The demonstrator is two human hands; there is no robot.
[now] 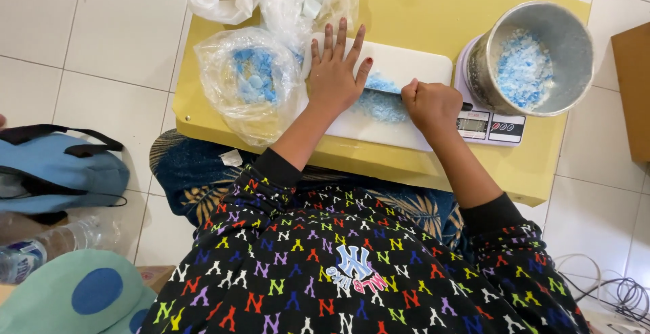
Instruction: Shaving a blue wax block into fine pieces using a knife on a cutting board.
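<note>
Chopping goes best with the right hand (430,106) fisted on the dark knife (380,92), left hand (334,76) spread flat on the white rectangular cutting board (413,66), rocking through the pale blue crumbly pile (379,106)

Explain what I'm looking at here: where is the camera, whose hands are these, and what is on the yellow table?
The single picture comes from a camera worn on a person's head, looking down, so both hands are that person's own. The left hand lies flat, fingers spread, pressing on the blade of a knife. The right hand is closed in a fist on the knife's handle. Under the blade sits a pile of blue crumbs on a white cutting board. On the yellow table there is also a plastic bag of blue pieces and a metal pot of blue-white crumbs standing on a kitchen scale.
</note>
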